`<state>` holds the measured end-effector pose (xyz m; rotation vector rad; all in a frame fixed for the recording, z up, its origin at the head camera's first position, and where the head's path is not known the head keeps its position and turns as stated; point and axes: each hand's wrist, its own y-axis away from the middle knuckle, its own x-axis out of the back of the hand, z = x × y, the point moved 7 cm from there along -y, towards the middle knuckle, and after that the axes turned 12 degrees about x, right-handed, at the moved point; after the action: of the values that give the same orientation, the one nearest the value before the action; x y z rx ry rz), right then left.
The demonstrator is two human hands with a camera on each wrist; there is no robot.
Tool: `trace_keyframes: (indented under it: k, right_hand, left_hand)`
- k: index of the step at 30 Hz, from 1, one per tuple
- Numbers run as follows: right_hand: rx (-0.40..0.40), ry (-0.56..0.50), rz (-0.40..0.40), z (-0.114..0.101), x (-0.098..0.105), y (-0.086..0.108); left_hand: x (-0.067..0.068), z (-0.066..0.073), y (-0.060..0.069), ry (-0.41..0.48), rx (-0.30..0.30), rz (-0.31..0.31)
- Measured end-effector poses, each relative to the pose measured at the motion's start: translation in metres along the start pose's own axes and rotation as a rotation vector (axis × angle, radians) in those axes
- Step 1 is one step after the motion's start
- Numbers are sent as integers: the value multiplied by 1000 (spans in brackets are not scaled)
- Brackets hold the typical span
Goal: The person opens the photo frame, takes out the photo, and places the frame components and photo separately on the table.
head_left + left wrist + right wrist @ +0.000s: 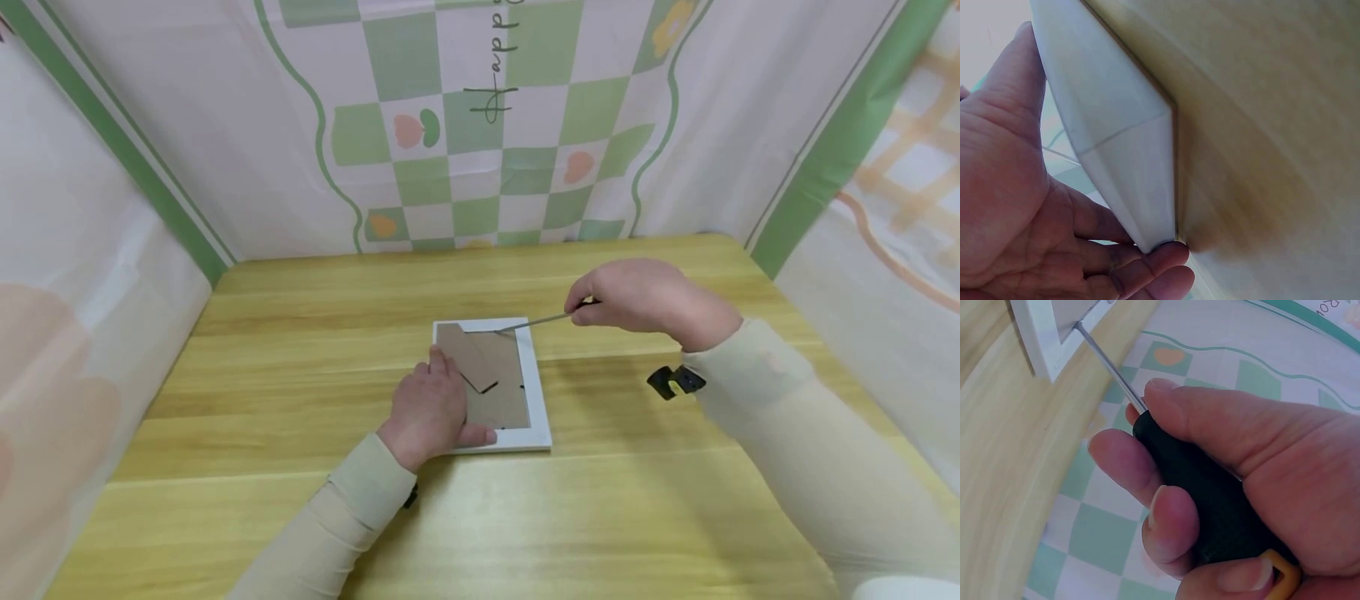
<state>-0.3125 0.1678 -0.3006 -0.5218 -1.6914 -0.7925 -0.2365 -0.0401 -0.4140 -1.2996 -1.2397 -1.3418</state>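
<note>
A white picture frame lies on the wooden table, its brown backing board facing up. A brown stand flap lies across the backing. My left hand grips the frame at its lower left, thumb along the near edge and fingers at the left side. In the left wrist view the fingertips bend around the frame's corner. My right hand holds a screwdriver by its black handle. The metal shaft slopes down to the left, its tip at the backing's far edge, near the frame's inner rim.
The wooden table extends around the frame. Behind it hangs a checkered green and white curtain, with more cloth on both sides. Black wrist devices sit at the sleeves. A white object shows at the bottom right.
</note>
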Motion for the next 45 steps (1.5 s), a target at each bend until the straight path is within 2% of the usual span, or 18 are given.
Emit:
trace_keyframes:
  k: [11, 23, 30, 37, 45]
  right_hand:
    - [13, -11, -27, -4, 14, -8]
    - [-3, -167, -180, 3, 28, -34]
    - [-3, -227, -204, 10, 32, -43]
    - [-21, -240, -240, 14, 37, -45]
    - [-30, -267, -230, 18, 34, -43]
  left_hand:
    - [0, 0, -2, -4, 11, -30]
    - [0, -1, -3, 1, 11, -33]
    - [-1, 0, -3, 9, 17, -31]
    - [-1, 0, -3, 18, 34, -51]
    - [-2, 0, -2, 14, 36, -36]
